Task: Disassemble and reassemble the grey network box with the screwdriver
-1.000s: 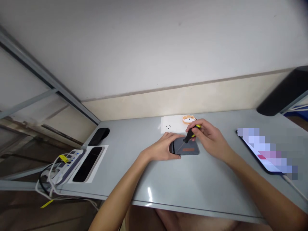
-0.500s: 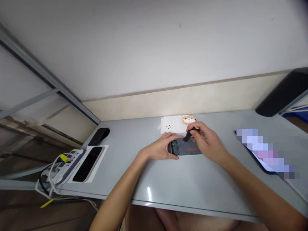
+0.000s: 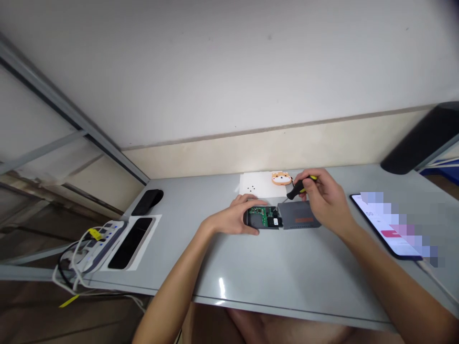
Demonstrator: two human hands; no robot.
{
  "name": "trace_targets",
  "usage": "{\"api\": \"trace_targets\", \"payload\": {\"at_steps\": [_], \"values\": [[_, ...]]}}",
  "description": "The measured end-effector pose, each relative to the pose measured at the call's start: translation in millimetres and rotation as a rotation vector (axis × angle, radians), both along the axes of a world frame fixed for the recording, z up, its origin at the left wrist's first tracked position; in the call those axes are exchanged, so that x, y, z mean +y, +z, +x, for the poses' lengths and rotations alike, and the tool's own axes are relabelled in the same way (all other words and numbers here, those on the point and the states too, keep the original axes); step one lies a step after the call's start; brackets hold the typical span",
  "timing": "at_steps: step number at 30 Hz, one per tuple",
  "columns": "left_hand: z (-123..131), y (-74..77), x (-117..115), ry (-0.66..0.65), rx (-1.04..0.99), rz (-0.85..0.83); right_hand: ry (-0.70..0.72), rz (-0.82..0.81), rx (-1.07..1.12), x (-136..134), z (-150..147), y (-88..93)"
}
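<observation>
My left hand (image 3: 234, 219) is closed around the left end of a flat black electronic device (image 3: 258, 223), thumb at the front edge and fingers along the back. A green circuit board (image 3: 264, 216) lies exposed in it. To its right a dark grey cover (image 3: 294, 215) with a reddish mark sits in line with the tray-like base, apart from most of the board. My right hand (image 3: 324, 195) grips a screwdriver (image 3: 296, 189) by its black and yellow handle. The shaft slants down left to the seam between board and cover; whether its tip touches is unclear.
White paper (image 3: 256, 184) with several tiny dark screws (image 3: 251, 188) and an orange dog-face case (image 3: 281, 178) lies behind the device. A lit phone (image 3: 380, 222) rests at right. A dark phone (image 3: 131, 243), power strip (image 3: 102, 246) and black item (image 3: 147, 201) stand at left.
The grey cover has slid right off the base, and much more of the green board shows. My right hand and the screwdriver have moved right and slightly up; my left hand shifted slightly left.
</observation>
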State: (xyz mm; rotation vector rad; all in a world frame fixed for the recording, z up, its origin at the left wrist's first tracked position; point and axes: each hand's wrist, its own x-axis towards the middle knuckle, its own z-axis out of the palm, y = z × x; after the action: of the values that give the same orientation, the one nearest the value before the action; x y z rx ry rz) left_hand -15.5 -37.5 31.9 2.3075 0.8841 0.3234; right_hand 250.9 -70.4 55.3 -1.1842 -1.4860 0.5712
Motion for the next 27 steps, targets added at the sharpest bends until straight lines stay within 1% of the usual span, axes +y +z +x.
{"api": "trace_targets", "payload": {"at_steps": [2,5,7,10,12,15,18,20,22,23,27], "values": [[7,0.1,-4,0.031,-0.016,0.081,0.039,-0.062,0.010,-3,-5,0.0],[19,-1.3,-9,0.053,-0.041,0.189,0.140,-0.144,-0.024,-6,-10,-0.7],[25,-2.9,-12,0.034,-0.037,0.213,0.170,-0.153,-0.036,-7,-11,-1.1],[28,-5.7,-13,0.011,-0.019,0.249,0.171,-0.149,-0.035,-6,-10,-1.2],[29,-8.0,-13,0.008,-0.021,0.276,0.168,-0.116,-0.042,-6,-11,-0.9],[30,-12.9,-13,0.011,-0.050,0.301,0.193,0.011,-0.036,-5,-16,-0.1],[32,-19.2,-13,0.009,-0.075,0.335,0.250,0.134,0.068,-1,-26,0.1],[33,-23.2,-12,0.009,-0.090,0.353,0.257,0.133,0.145,3,-34,0.0],[33,-26.5,-11,0.012,-0.108,0.364,0.293,0.044,0.208,9,-41,0.2],[32,-28.1,-10,0.014,-0.117,0.367,0.335,-0.016,0.260,11,-45,0.6],[32,-34.0,-6,0.028,-0.170,0.370,0.549,-0.252,0.605,22,-56,3.8]]}}
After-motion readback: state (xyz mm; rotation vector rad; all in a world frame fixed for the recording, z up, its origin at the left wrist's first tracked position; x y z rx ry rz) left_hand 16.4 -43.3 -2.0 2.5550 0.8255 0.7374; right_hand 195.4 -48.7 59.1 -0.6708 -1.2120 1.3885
